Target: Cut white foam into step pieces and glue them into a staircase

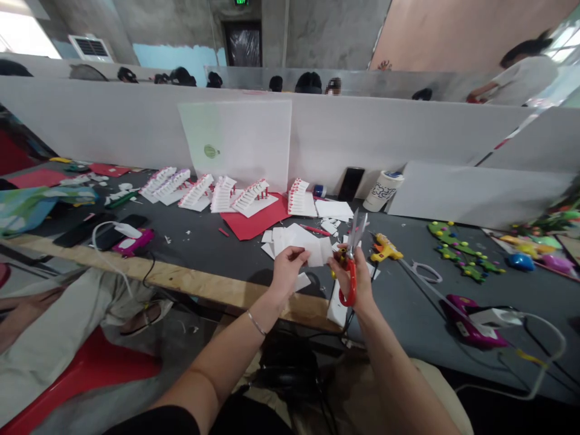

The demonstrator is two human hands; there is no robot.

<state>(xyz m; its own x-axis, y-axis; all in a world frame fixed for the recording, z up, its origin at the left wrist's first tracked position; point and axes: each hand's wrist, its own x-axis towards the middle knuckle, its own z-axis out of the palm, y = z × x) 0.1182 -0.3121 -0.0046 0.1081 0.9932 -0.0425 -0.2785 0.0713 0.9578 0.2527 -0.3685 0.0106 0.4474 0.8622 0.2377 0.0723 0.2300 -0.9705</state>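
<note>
- Clock directions are read from the white card [312, 254], with twelve towards the white divider [344, 127].
- The white card is held up between the two hands, above the near part of the grey table [203, 254].
- The left hand [290, 266], at eight o'clock, pinches the card's left side between thumb and fingers.
- The right hand [353, 278], at four o'clock, is closed around the red-handled scissors [348, 287]; its fingertips are at the card's right edge. The scissor blades point up towards one o'clock, slightly apart.
- Loose white paper pieces [294, 234] lie under and around the hands.
- A red pen [316, 230] lies just beyond the card, at twelve.
- A red sheet [244, 225] lies at ten, below part of a row of white stepped paper pieces [249, 196] with red bits.
- A dark phone [351, 183] leans on the divider at one o'clock, beside a patterned white cup [382, 191].
- A yellow glue gun [385, 248] lies at three, with green decorations [462, 251] farther out.
- A purple power strip [471, 326] sits at four.
</note>
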